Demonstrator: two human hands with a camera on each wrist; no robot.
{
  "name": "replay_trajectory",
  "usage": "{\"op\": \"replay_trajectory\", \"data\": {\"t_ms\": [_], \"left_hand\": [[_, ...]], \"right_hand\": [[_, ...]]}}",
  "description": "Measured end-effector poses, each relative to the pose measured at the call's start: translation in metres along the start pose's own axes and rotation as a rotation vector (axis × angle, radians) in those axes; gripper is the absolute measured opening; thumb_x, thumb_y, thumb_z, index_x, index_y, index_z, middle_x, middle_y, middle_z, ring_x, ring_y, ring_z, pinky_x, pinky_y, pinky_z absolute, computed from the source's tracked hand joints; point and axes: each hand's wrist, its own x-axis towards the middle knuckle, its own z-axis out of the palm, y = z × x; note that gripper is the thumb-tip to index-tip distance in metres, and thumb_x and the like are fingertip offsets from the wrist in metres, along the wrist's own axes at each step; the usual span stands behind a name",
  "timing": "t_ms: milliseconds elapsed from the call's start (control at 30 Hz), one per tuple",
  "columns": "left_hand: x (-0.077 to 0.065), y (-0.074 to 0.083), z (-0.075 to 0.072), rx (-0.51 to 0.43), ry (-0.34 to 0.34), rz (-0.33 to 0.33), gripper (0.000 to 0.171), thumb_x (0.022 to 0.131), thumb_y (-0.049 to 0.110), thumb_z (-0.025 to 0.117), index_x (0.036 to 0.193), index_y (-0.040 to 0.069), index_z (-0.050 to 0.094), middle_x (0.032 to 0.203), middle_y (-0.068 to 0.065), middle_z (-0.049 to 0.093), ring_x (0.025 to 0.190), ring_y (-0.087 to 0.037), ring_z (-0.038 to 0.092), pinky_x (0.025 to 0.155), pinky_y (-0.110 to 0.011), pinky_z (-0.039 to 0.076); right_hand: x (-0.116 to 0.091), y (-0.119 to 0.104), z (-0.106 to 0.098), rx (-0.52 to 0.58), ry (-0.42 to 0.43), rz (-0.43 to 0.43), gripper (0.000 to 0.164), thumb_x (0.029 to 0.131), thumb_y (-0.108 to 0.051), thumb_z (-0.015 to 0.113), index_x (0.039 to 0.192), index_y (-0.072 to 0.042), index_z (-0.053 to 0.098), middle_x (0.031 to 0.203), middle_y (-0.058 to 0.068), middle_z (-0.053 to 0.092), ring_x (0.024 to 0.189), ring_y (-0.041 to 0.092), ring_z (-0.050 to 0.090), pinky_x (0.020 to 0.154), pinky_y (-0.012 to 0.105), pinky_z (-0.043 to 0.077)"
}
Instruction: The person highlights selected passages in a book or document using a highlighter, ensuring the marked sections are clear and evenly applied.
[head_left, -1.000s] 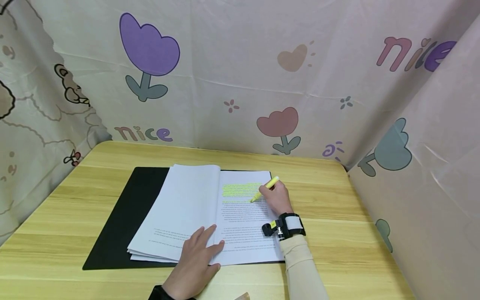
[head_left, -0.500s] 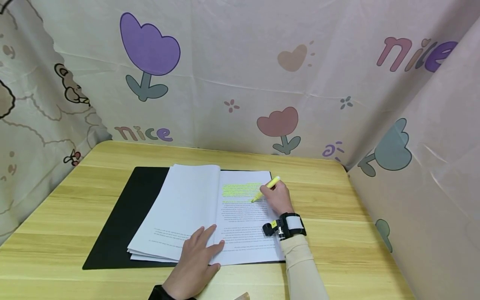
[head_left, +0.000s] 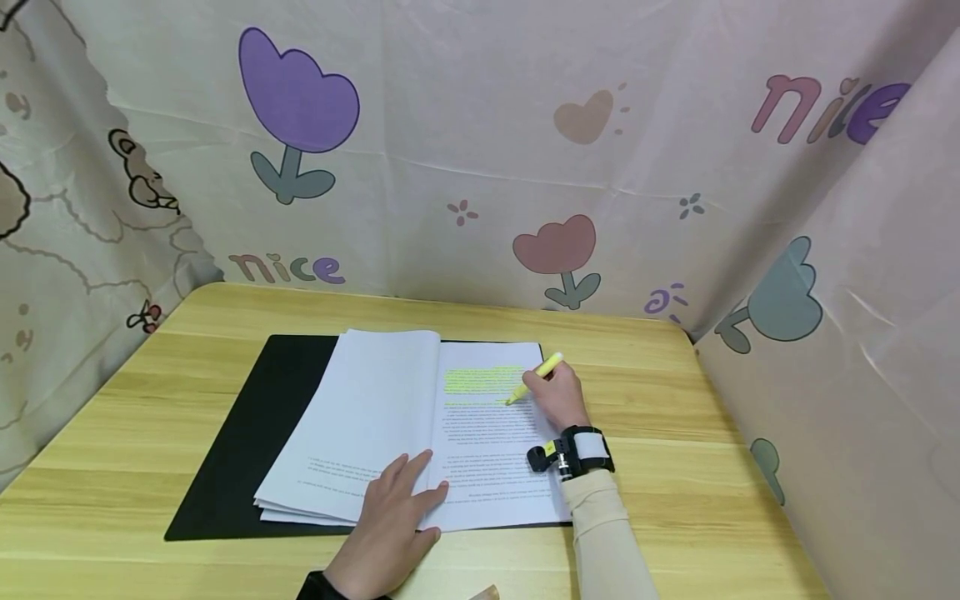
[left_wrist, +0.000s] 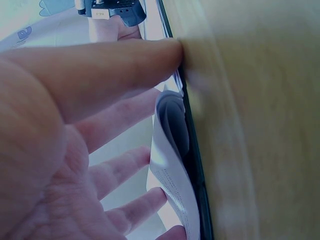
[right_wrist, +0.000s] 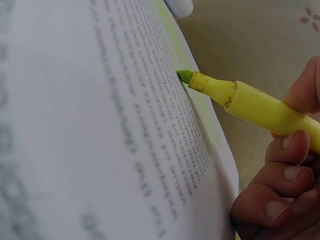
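My right hand [head_left: 560, 396] pinches a yellow highlighter [right_wrist: 270, 107], uncapped, with its green-looking tip on a line of print. That printed page [head_left: 495, 467] is the right one of an open stack of white sheets, and its upper lines carry yellow marking. Across the lower fold, my left hand [head_left: 393, 517] rests with fingers spread, holding the pages flat. In the left wrist view the fingertips [left_wrist: 157, 197] touch the paper, whose near edge bulges up in a curl [left_wrist: 172, 120]. The left page [head_left: 367, 417] shows only a few lines near its bottom.
A black folder [head_left: 232, 467] lies under the sheets and sticks out to the left. All of it sits on a wood-grain table [head_left: 637, 358]. Patterned cloth [head_left: 450, 100] hangs behind and at both sides. A small tan object [head_left: 487, 592] shows at the bottom edge.
My right hand has slid slightly to the right with the highlighter, its tip moving along the text line and the yellow mark lengthening a little. The left hand stays in place.
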Motion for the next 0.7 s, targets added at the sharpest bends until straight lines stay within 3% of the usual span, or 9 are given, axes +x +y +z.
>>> {"op": "replay_trajectory", "data": {"t_ms": [700], "left_hand": [[-0.0003, -0.0027, 0.0023, -0.008, 0.021, 0.018, 0.043, 0.083, 0.013, 0.084, 0.124, 0.006, 0.076, 0.157, -0.021, 0.043, 0.145, -0.049, 0.03, 0.108, -0.072, 0.029]], "right_hand": [[0.0045, 0.0063, -0.0052, 0.037, 0.011, 0.027, 0.02, 0.088, -0.024, 0.067, 0.098, -0.007, 0.066, 0.085, 0.008, 0.058, 0.068, 0.02, 0.051, 0.057, 0.028, 0.039]]}}
